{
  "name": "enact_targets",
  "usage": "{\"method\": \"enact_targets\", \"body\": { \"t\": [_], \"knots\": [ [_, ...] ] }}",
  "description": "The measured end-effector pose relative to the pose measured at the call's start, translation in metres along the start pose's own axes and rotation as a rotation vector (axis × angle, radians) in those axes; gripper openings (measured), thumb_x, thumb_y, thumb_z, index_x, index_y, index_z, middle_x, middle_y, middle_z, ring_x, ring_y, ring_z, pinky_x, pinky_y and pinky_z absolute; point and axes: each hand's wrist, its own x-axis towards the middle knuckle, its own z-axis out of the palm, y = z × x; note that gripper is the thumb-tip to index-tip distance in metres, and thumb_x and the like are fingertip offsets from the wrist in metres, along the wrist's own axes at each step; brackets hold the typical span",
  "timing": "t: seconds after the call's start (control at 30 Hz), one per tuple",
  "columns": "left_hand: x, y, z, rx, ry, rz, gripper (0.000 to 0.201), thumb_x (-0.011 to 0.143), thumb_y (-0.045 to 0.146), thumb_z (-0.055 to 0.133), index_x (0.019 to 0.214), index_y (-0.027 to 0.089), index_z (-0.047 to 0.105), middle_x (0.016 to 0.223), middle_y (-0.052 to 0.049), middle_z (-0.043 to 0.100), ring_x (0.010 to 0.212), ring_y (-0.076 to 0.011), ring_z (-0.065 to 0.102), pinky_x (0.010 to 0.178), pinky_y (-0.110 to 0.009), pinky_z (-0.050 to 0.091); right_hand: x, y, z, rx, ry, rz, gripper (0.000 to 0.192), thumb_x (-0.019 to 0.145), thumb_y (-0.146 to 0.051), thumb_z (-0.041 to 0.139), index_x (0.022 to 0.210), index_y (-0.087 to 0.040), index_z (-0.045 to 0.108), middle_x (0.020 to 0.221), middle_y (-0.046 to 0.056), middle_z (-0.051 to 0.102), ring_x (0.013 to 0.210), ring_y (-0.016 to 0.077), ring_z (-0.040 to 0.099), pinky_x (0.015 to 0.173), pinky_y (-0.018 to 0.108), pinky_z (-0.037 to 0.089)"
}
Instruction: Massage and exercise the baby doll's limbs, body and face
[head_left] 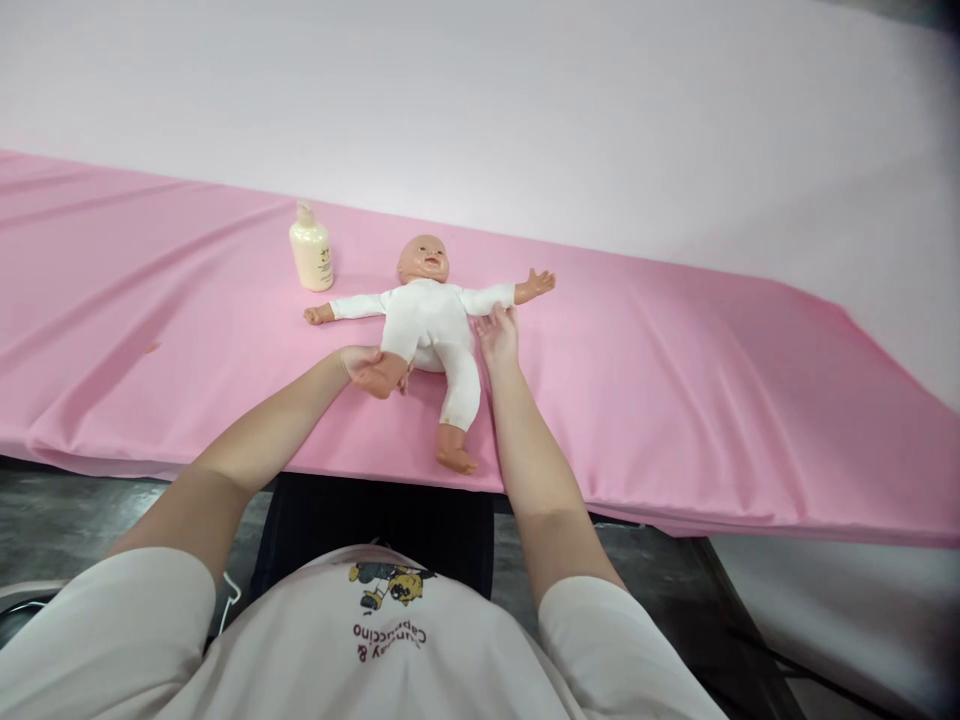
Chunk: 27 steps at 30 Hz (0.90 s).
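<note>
A baby doll [429, 315] with a soft white body lies on its back on the pink cloth, its arms spread wide and its head away from me. My left hand [363, 358] is wrapped round the doll's lower leg on the left side, which is bent and lifted; part of the hand is hidden behind that leg. On the other side, my right hand [498, 335] rests beside the doll's torso, just below its outstretched arm. Its fingers are loosely apart and hold nothing that I can see. The doll's other leg points towards the table's front edge.
A cream pump bottle [311, 252] stands left of the doll's head. The pink cloth [637, 390] covers the table and has folds on both sides. Behind it rises a white surface [480, 120]. The table's front edge is close to my body.
</note>
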Motion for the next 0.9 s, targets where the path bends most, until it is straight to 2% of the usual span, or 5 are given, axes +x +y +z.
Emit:
{"method": "enact_targets", "body": {
  "t": [0.1, 0.2, 0.53, 0.73, 0.9],
  "knots": [
    [0.007, -0.001, -0.001, -0.157, 0.246, 0.129, 0.071, 0.076, 0.086, 0.051, 0.083, 0.017, 0.065, 0.057, -0.003, 0.058, 0.063, -0.0219, 0.063, 0.072, -0.036, 0.051, -0.004, -0.001, 0.006, -0.129, -0.1, -0.117, 0.064, 0.08, -0.048, 0.072, 0.139, -0.033, 0.051, 0.142, 0.004, 0.062, 0.125, 0.0199, 0.066, 0.103, 0.041, 0.06],
    [0.007, 0.007, -0.001, -0.299, 0.351, 0.161, 0.072, 0.092, 0.077, 0.029, 0.086, 0.016, 0.067, 0.059, -0.002, 0.054, 0.057, -0.0182, 0.053, 0.068, -0.033, 0.048, -0.006, -0.002, 0.011, -0.202, -0.152, -0.178, 0.069, 0.075, -0.049, 0.078, 0.138, -0.028, 0.057, 0.137, 0.005, 0.065, 0.131, 0.0245, 0.063, 0.11, 0.047, 0.056],
    [0.012, 0.007, -0.005, -0.403, 0.516, 0.099, 0.065, 0.102, 0.059, 0.024, 0.093, 0.012, 0.067, 0.059, -0.003, 0.056, 0.056, -0.0166, 0.054, 0.069, -0.03, 0.05, -0.02, -0.013, 0.023, -0.624, -0.335, -0.329, 0.039, 0.079, -0.044, 0.077, 0.115, -0.027, 0.076, 0.127, 0.006, 0.067, 0.124, 0.0216, 0.061, 0.119, 0.041, 0.048],
    [0.005, 0.004, -0.007, -0.299, 0.38, 0.062, 0.057, 0.096, 0.063, 0.037, 0.1, 0.013, 0.065, 0.065, -0.005, 0.061, 0.065, -0.0193, 0.061, 0.072, -0.032, 0.051, -0.02, -0.012, 0.022, -0.527, -0.262, -0.286, 0.052, 0.076, -0.05, 0.079, 0.121, -0.025, 0.071, 0.133, 0.006, 0.066, 0.129, 0.0225, 0.059, 0.118, 0.043, 0.048],
    [-0.004, -0.003, -0.012, -0.17, 0.197, 0.106, 0.068, 0.068, 0.079, 0.066, 0.095, 0.017, 0.064, 0.066, -0.004, 0.063, 0.067, -0.0219, 0.064, 0.075, -0.037, 0.056, -0.009, -0.003, 0.013, -0.296, -0.111, -0.168, 0.059, 0.076, -0.059, 0.075, 0.121, -0.023, 0.062, 0.126, 0.007, 0.069, 0.116, 0.0196, 0.066, 0.107, 0.039, 0.055]
  ]
}}
